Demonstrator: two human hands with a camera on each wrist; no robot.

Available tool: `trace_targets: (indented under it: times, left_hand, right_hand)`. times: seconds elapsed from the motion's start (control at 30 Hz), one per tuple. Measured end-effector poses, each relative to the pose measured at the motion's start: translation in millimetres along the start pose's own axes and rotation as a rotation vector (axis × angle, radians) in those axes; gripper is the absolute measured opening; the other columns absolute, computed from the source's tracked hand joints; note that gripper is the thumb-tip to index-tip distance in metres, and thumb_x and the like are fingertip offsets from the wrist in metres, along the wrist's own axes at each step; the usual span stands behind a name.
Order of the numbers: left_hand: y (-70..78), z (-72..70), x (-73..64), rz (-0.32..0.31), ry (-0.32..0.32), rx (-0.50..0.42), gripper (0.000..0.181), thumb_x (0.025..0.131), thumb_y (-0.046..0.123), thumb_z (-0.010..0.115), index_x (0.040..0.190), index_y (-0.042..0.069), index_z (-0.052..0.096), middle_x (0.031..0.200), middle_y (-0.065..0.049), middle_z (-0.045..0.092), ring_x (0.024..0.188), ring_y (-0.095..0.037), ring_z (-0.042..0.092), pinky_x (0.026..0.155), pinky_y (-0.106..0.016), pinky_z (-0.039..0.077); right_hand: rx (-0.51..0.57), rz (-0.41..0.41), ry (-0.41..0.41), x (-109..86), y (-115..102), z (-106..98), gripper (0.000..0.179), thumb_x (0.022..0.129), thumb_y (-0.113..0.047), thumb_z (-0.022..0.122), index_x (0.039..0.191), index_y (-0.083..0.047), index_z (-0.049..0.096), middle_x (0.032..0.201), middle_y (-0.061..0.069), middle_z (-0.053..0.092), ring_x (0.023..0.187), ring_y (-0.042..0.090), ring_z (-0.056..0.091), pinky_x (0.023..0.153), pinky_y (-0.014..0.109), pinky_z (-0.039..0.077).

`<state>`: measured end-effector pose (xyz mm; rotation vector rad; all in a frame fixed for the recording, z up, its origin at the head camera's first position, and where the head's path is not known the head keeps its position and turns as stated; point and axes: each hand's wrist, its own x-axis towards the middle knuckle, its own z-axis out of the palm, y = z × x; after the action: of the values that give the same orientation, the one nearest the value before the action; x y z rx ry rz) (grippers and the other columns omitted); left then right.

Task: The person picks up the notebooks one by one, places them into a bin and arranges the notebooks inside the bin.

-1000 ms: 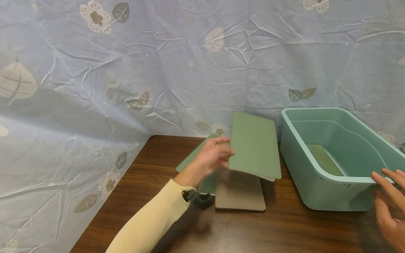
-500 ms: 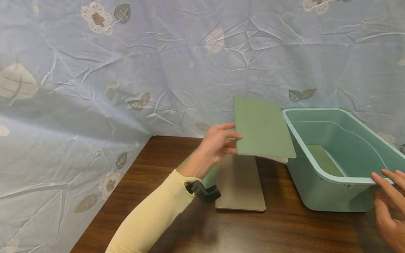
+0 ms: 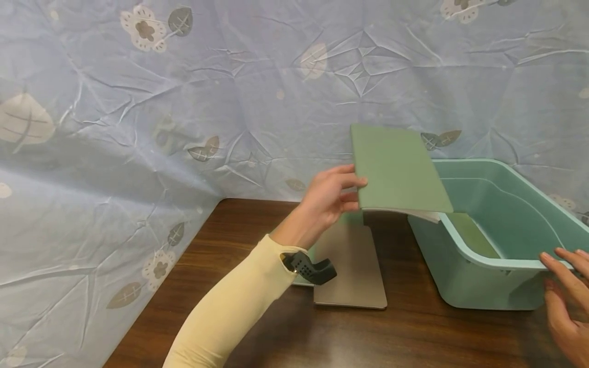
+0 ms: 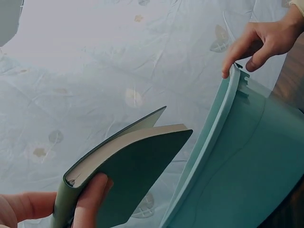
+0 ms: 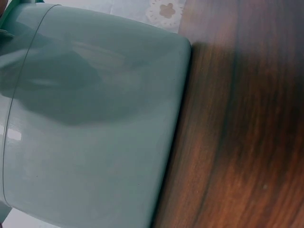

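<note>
My left hand (image 3: 326,197) holds a green notebook (image 3: 400,168) by its spine, raised above the table. The thumb lies on the front cover and the other fingers go behind. The notebook's far lower corner overlaps the near-left rim of a teal plastic bin (image 3: 488,286) in the head view. In the left wrist view its covers (image 4: 142,175) hang slightly apart from the cream pages. At the bin's front right, my right hand (image 3: 570,301) grips the rim, fingers over the top and thumb against the outer wall.
A flat green item (image 3: 471,235) lies on the bin's floor. Left of the bin, a beige-brown notebook (image 3: 352,281) lies on the dark wood table (image 3: 414,337), with green ones partly hidden by it and my arm. A floral sheet (image 3: 276,102) hangs behind.
My left hand has lifted the green notebook up and to the right, from over the beige-brown notebook to the bin's left rim. The right hand and the bin have stayed in place.
</note>
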<state>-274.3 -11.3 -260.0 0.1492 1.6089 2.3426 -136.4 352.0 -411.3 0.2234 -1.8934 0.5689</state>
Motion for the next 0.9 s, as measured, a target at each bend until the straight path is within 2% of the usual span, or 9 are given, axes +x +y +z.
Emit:
trace_targets:
  times: [0.23, 0.3, 0.47, 0.63, 0.8, 0.9]
  left_hand:
    - [2.5, 7.4, 5.7, -0.005, 0.006, -0.031, 0.064, 0.084, -0.003, 0.068, 0.144, 0.008, 0.049, 0.12, -0.013, 0.063, 0.07, -0.019, 0.066, 0.049, -0.026, 0.052]
    - [3.4, 9.6, 6.6, -0.005, 0.005, -0.042, 0.064, 0.084, -0.004, 0.068, 0.145, 0.008, 0.049, 0.118, -0.013, 0.063, 0.075, -0.02, 0.067, 0.049, -0.027, 0.053]
    - [4.5, 14.7, 8.2, 0.0, 0.004, -0.059, 0.06, 0.085, -0.004, 0.067, 0.142, 0.008, 0.051, 0.111, -0.013, 0.065, 0.073, -0.02, 0.069, 0.05, -0.026, 0.054]
    - [4.1, 19.7, 9.3, 0.011, 0.005, -0.076, 0.058, 0.085, -0.005, 0.067, 0.14, 0.006, 0.053, 0.106, -0.013, 0.067, 0.069, -0.019, 0.07, 0.055, -0.028, 0.058]
    - [2.3, 24.2, 10.6, 0.015, 0.002, -0.09, 0.058, 0.084, -0.007, 0.066, 0.139, 0.005, 0.053, 0.107, -0.014, 0.069, 0.066, -0.018, 0.07, 0.055, -0.029, 0.058]
    - [1.3, 27.2, 11.6, 0.012, 0.003, -0.094, 0.058, 0.084, -0.007, 0.066, 0.139, 0.005, 0.054, 0.105, -0.013, 0.069, 0.065, -0.018, 0.07, 0.054, -0.029, 0.058]
  right_hand:
    - [-0.019, 0.003, -0.003, -0.2, 0.0, 0.0, 0.045, 0.101, -0.035, 0.046, 0.126, -0.003, 0.066, 0.138, 0.021, 0.058, 0.14, 0.037, 0.042, 0.121, 0.032, 0.026]
    - [-0.008, -0.002, 0.002, -0.4, 0.6, 0.0, 0.045, 0.101, -0.034, 0.047, 0.125, -0.002, 0.067, 0.137, 0.021, 0.058, 0.139, 0.037, 0.043, 0.121, 0.029, 0.027]
    - [0.031, -0.022, 0.015, -0.3, 1.6, 0.6, 0.043, 0.101, -0.033, 0.049, 0.123, 0.0, 0.067, 0.137, 0.02, 0.059, 0.137, 0.039, 0.044, 0.118, 0.019, 0.028]
    - [0.009, -0.018, 0.014, 0.4, 1.3, 1.1, 0.043, 0.101, -0.032, 0.048, 0.124, -0.001, 0.067, 0.137, 0.019, 0.059, 0.138, 0.038, 0.044, 0.119, 0.025, 0.028]
    - [-0.021, -0.017, 0.009, 1.2, 1.0, 0.3, 0.044, 0.102, -0.035, 0.047, 0.126, -0.003, 0.067, 0.137, 0.021, 0.058, 0.139, 0.038, 0.043, 0.121, 0.033, 0.027]
    - [-0.025, -0.012, 0.001, 1.5, 0.9, 0.0, 0.045, 0.102, -0.035, 0.046, 0.126, -0.003, 0.066, 0.138, 0.022, 0.058, 0.139, 0.038, 0.043, 0.121, 0.033, 0.027]
